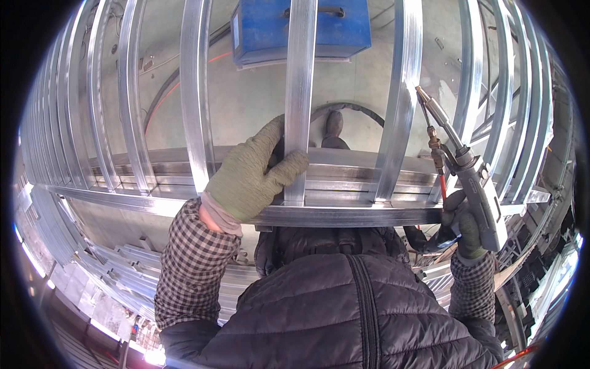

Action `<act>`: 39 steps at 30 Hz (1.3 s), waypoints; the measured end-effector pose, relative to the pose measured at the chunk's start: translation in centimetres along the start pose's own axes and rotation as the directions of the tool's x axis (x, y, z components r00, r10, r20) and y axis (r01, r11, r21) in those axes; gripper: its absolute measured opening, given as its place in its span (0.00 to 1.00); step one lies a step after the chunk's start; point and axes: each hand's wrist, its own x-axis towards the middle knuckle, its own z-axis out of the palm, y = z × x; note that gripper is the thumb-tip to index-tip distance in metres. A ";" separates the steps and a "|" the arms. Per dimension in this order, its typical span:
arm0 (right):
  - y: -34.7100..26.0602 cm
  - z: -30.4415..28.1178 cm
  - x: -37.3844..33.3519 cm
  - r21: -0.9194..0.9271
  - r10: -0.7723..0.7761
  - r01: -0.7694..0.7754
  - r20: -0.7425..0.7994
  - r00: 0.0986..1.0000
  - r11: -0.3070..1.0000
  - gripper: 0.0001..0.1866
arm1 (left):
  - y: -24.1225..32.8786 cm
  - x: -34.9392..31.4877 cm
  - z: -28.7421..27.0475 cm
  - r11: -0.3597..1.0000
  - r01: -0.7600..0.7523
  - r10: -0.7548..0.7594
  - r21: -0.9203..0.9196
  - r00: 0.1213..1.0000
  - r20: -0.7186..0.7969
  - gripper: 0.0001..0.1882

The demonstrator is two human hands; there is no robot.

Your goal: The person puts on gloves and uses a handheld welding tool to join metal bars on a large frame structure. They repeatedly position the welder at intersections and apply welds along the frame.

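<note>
My left hand (249, 175), in an olive-green glove, is closed round a square metal bar (300, 80) near its lower end. Thumb and fingers lie on opposite sides of that bar, which meets a long metal rail (350, 216) running across in front of my body. On the right, my right hand (470, 234), also gloved, grips a grey welding torch (481, 190). The torch slants up and away, its copper-coloured tip (420, 92) close to the neighbouring metal bar (401, 117). A thin wire-feed tube with brass fittings (435, 141) runs alongside the nozzle. The torch partly hides my right fingers.
More parallel bars (134, 92) span both sides of the frame. Beyond them, a blue machine box (264, 31) with a handle stands on the floor. A dark cable (166, 89) curves over the floor near a shoe (334, 123). Loose metal profiles (132, 277) lie at lower left.
</note>
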 end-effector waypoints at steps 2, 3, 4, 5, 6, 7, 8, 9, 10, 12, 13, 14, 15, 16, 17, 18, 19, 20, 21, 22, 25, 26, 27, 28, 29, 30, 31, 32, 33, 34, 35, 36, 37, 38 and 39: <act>-0.2 0.1 0.1 0.012 0.051 -0.051 0.002 0.999 0.999 0.11 | 0.1 0.0 0.0 1.000 0.013 -0.013 -0.002 1.000 0.004 0.31; -0.3 0.1 0.1 0.009 0.082 -0.082 -0.006 0.997 0.997 0.11 | 0.1 0.0 -0.1 1.000 0.028 -0.028 -0.006 1.000 0.014 0.31; -0.4 0.2 0.1 0.007 0.113 -0.113 -0.013 0.993 0.994 0.11 | 0.1 0.0 -0.2 0.999 0.042 -0.042 -0.009 0.999 0.022 0.31; -0.6 0.1 0.1 0.006 0.148 -0.147 -0.023 0.989 0.989 0.11 | 0.2 -0.1 -0.2 0.999 0.043 -0.042 -0.005 0.999 0.028 0.31; -0.7 0.2 0.0 0.017 0.123 -0.123 -0.003 0.992 0.992 0.12 | 0.2 -0.1 -0.3 0.999 0.042 -0.042 -0.001 0.999 0.033 0.32; -0.9 0.2 0.0 0.002 0.201 -0.201 -0.046 0.979 0.980 0.13 | 0.3 -0.1 -0.3 1.000 0.024 -0.024 0.004 0.999 0.033 0.32; -1.0 0.3 0.0 -0.001 0.220 -0.220 -0.059 0.974 0.975 0.15 | 0.4 -0.2 -0.3 0.999 0.032 -0.033 0.032 0.999 0.033 0.32; -1.2 0.3 0.0 -0.012 0.224 -0.225 -0.061 0.973 0.974 0.16 | 0.4 -0.2 -0.3 0.998 0.022 -0.024 0.060 0.999 0.027 0.33; -1.4 0.3 0.1 -0.074 0.246 -0.251 -0.074 0.967 0.965 0.18 | 0.6 -0.2 -0.3 0.996 0.013 -0.014 0.090 1.000 0.017 0.33; -1.9 0.4 0.2 -0.234 0.243 -0.254 -0.073 0.967 0.939 0.19 | 0.9 0.2 -0.4 0.975 0.022 -0.024 0.221 1.000 0.008 0.35; -2.1 0.4 0.3 -0.285 0.287 -0.303 -0.098 0.953 0.909 0.19 | 1.2 0.3 -0.5 0.956 0.052 -0.054 0.288 0.999 0.000 0.36; -2.4 0.4 0.2 -0.218 0.304 -0.315 -0.084 0.949 0.924 0.17 | 1.5 0.3 -0.5 0.930 0.031 -0.014 0.366 0.999 -0.050 0.39; -2.6 0.3 0.5 -0.293 0.326 -0.323 -0.042 0.945 0.900 0.17 | 2.0 0.2 -0.4 0.896 0.040 0.004 0.443 0.995 -0.099 0.43; -2.7 0.2 0.8 -0.366 0.337 -0.314 -0.003 0.942 0.876 0.17 | 2.4 0.2 -0.3 0.854 0.058 0.024 0.518 0.988 -0.150 0.46; -2.9 0.0 0.7 -0.278 0.376 -0.359 0.009 0.927 0.891 0.17 | 2.9 0.3 -0.3 0.798 0.040 0.075 0.601 0.983 -0.165 0.49; -3.1 -0.3 0.8 -0.241 0.309 -0.273 0.126 0.943 0.931 0.16 | 3.3 0.3 -0.2 0.733 0.028 0.127 0.680 0.976 -0.177 0.52; -3.2 -0.6 1.0 -0.368 0.312 -0.246 0.132 0.941 0.897 0.14 | 3.8 0.3 -0.2 0.654 0.013 0.192 0.756 0.964 -0.183 0.56; -3.1 -0.9 1.3 -0.489 0.318 -0.217 0.134 0.938 0.845 0.13 | 4.1 0.5 -0.4 0.633 -0.008 0.213 0.774 0.963 -0.164 0.56; -3.3 -1.3 1.5 -0.451 0.266 -0.163 0.175 0.948 0.878 0.12 | 4.4 0.7 -0.5 0.606 -0.037 0.245 0.794 0.959 -0.143 0.57; -3.3 -1.7 1.8 -0.409 0.212 -0.109 0.214 0.954 0.906 0.11 | 4.6 0.8 -0.6 0.565 -0.052 0.272 0.823 0.954 -0.126 0.58; -4.3 -2.6 3.2 -0.596 0.353 -0.164 0.215 0.910 0.786 0.14 | 4.9 1.4 -0.5 0.431 -0.071 0.289 0.900 0.955 -0.063 0.59; -5.2 -2.9 3.5 -0.494 0.339 -0.153 0.312 0.888 0.856 0.16 | 4.9 1.4 -0.6 0.427 -0.078 0.297 0.901 0.953 -0.058 0.58; -6.2 -3.0 3.6 -0.387 0.309 -0.143 0.411 0.857 0.911 0.18 | 5.0 1.5 -0.6 0.407 -0.086 0.322 0.909 0.945 -0.055 0.57; -7.3 -3.0 3.9 -0.291 0.249 -0.109 0.504 0.827 0.950 0.21 | 5.1 1.5 -0.6 0.383 -0.082 0.311 0.920 0.949 -0.045 0.56; -8.5 -2.7 4.4 -0.321 0.229 -0.061 0.517 0.825 0.945 0.25 | 5.3 1.7 -0.8 0.369 -0.089 0.341 0.925 0.939 -0.046 0.54; -9.8 -2.3 4.9 -0.415 0.207 0.051 0.554 0.806 0.908 0.28 | 5.5 1.8 -0.9 0.352 -0.090 0.332 0.932 0.943 -0.035 0.52; -11.0 -1.6 5.3 -0.456 0.202 0.113 0.586 0.785 0.883 0.32 | 5.8 1.9 -0.9 0.329 -0.090 0.326 0.940 0.945 -0.024 0.50; -12.2 -0.9 5.7 -0.467 0.157 0.220 0.641 0.751 0.856 0.28 | 6.1 2.1 -1.0 0.329 -0.084 0.297 0.941 0.955 -0.019 0.48; -13.4 -0.1 6.1 -0.456 0.205 0.159 0.649 0.733 0.876 0.24 | 6.4 2.2 -1.0 0.323 -0.076 0.270 0.943 0.963 -0.015 0.47; -14.2 0.7 6.6 -0.435 0.251 0.094 0.669 0.699 0.896 0.23 | 6.7 2.3 -1.1 0.312 -0.065 0.236 0.948 0.972 -0.011 0.45; -15.1 1.5 7.1 -0.436 0.260 0.106 0.696 0.670 0.894 0.22 | 6.8 2.3 -1.0 0.294 -0.051 0.218 0.955 0.976 -0.015 0.44; -15.9 2.1 7.6 -0.481 0.339 0.057 0.691 0.638 0.875 0.21 | 6.9 2.2 -1.1 0.294 -0.053 0.222 0.954 0.975 -0.014 0.42; -16.2 2.9 8.5 -0.496 0.379 0.060 0.730 0.569 0.866 0.26 | 7.0 2.2 -1.2 0.289 -0.057 0.226 0.956 0.974 -0.010 0.40; -16.6 3.6 9.2 -0.497 0.407 0.060 0.768 0.495 0.865 0.31 | 7.0 2.2 -1.2 0.290 -0.063 0.227 0.955 0.974 -0.005 0.38; -16.6 4.2 9.7 -0.516 0.410 0.110 0.777 0.477 0.850 0.31 | 7.0 2.3 -1.2 0.316 -0.067 0.203 0.946 0.979 0.002 0.38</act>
